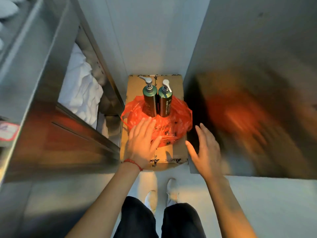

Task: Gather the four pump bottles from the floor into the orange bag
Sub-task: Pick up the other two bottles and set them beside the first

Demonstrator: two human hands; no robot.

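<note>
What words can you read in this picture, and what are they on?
Right bottle: white letters run down its side, too blurred to read.
Left bottle: no text legible.
Orange bag: small black print, too small to read.
Box: black tape marks, unreadable.
Red-edged label at far left: blurred.

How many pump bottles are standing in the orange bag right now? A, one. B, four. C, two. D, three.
C: two green pump bottles, the left bottle and the right bottle, stand upright side by side in the orange bag on the cardboard box.
</note>
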